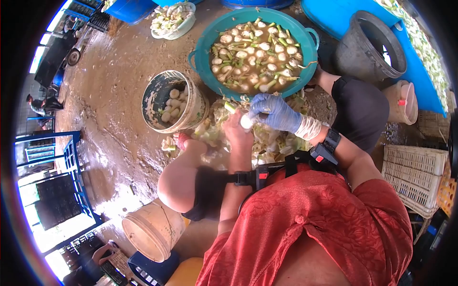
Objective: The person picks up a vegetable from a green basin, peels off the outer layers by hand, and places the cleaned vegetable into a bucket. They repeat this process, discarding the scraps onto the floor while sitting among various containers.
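Note:
My bare left hand point(238, 129) is closed around a white garlic-like bulb point(246, 122), and its green stem point(230, 107) sticks out beyond the fingers. On the other side of the bulb, my right hand point(274, 112) wears a blue glove, fingers bent and pinched close against it. Whether a bit of skin or a small blade is in that pinch is hidden. Just beyond both hands stands a wide teal tub point(202, 50) of brownish water with many stemmed bulbs. A worn bucket point(198, 102) to the left holds several peeled white bulbs point(174, 104).
Loose peelings point(272, 143) cover the floor between my legs. A pale bowl of peelings point(188, 24) sits far left of the tub. A dark bucket point(350, 57), white crates point(412, 176) and a lidded pail point(148, 233) stand around me. Wet floor point(112, 114) stretches left.

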Demonstrator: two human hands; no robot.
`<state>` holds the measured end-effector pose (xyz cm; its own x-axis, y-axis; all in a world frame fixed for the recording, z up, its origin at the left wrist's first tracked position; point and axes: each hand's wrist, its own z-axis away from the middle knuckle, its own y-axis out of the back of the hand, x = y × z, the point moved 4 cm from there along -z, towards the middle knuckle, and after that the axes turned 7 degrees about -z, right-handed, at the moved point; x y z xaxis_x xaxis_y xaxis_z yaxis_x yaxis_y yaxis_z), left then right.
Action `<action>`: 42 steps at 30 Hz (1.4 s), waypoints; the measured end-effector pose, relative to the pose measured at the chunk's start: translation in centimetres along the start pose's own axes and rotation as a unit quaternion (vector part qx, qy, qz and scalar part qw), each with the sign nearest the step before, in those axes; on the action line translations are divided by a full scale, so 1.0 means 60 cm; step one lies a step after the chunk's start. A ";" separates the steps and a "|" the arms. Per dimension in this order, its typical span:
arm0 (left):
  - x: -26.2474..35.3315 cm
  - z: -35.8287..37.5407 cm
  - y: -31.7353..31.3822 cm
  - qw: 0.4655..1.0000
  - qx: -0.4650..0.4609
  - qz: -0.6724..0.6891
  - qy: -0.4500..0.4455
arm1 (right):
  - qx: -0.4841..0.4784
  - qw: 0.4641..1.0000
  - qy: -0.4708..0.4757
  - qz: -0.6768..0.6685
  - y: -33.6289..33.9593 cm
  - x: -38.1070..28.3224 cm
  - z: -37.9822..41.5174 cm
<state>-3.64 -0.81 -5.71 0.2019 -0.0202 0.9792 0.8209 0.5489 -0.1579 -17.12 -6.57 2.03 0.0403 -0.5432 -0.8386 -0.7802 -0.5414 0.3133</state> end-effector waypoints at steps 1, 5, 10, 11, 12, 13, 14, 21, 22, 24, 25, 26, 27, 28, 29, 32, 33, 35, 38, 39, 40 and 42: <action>-0.002 0.004 -0.002 0.992 0.003 0.104 0.076 | -0.002 1.000 0.001 -0.001 0.001 -0.004 -0.004; 0.054 0.020 -0.012 0.966 -0.039 -0.228 -0.119 | -0.055 0.998 -0.040 0.019 0.008 -0.017 -0.015; 0.073 0.016 -0.003 0.907 -0.044 -0.392 -0.144 | -0.086 0.993 -0.075 0.033 0.028 0.008 0.002; 0.052 0.007 0.000 0.997 -0.073 0.011 0.026 | -0.144 0.982 -0.097 0.072 0.027 0.023 0.012; 0.035 0.004 -0.011 0.886 -0.089 0.412 0.192 | -0.200 0.966 -0.118 0.111 0.022 0.037 0.022; 0.044 -0.003 -0.017 0.841 -0.168 0.481 0.181 | -0.199 0.966 -0.118 0.112 0.020 0.042 0.025; 0.042 -0.004 -0.017 0.841 -0.169 0.481 0.181 | -0.294 0.924 -0.173 0.173 0.008 0.056 0.037; 0.044 -0.005 -0.014 0.812 -0.132 0.540 0.177 | -0.153 0.969 -0.179 0.069 0.000 0.041 0.040; 0.041 -0.005 -0.012 0.814 -0.116 0.540 0.181 | -0.064 0.983 -0.174 0.006 0.007 0.035 0.032; 0.036 -0.009 -0.012 0.834 -0.110 0.513 0.171 | -0.023 0.984 -0.173 -0.039 0.006 0.026 0.019; 0.035 -0.011 -0.011 0.853 -0.103 0.486 0.160 | 0.011 0.985 -0.153 -0.077 0.006 0.011 0.010; 0.032 -0.010 -0.014 0.853 -0.104 0.486 0.160 | 0.046 0.984 -0.132 -0.114 0.005 0.001 0.003; 0.032 -0.009 -0.017 0.889 -0.109 0.428 0.118 | 0.046 0.984 -0.133 -0.113 -0.004 0.000 -0.002; 0.035 -0.008 -0.019 0.920 -0.114 0.369 0.075 | 0.057 0.958 -0.157 -0.233 -0.015 0.005 -0.004; 0.037 -0.004 -0.025 0.898 -0.157 0.402 0.086 | 0.066 0.917 -0.178 -0.350 -0.022 0.009 -0.005; 0.054 -0.001 -0.027 0.937 -0.166 0.305 0.046 | 0.040 0.836 -0.336 -0.431 -0.025 0.031 0.003; 0.062 -0.001 -0.020 0.974 -0.141 0.174 0.028 | -0.010 0.923 -0.214 -0.320 -0.026 0.026 0.001; 0.075 -0.003 -0.023 0.972 -0.130 0.195 0.021 | -0.017 0.802 -0.299 -0.517 -0.039 0.030 0.009; 0.074 -0.006 -0.019 0.934 -0.130 0.330 0.048 | -0.021 0.683 -0.359 -0.635 -0.049 0.031 0.016; 0.069 -0.009 -0.014 0.938 -0.130 0.321 0.030 | 0.006 0.744 -0.400 -0.535 -0.040 0.044 0.020; 0.068 -0.010 -0.011 0.942 -0.130 0.310 0.013 | 0.034 0.794 -0.433 -0.426 -0.031 0.052 0.021; 0.059 -0.012 -0.005 0.942 -0.119 0.313 0.019 | 0.079 0.847 -0.363 -0.380 -0.023 0.043 0.014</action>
<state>-2.79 -1.66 -2.30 0.7009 0.2129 0.6807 0.6307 0.2606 -0.7310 -16.47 -6.69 -0.94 0.2182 0.4920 -0.8428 -0.7779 -0.4338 -0.4546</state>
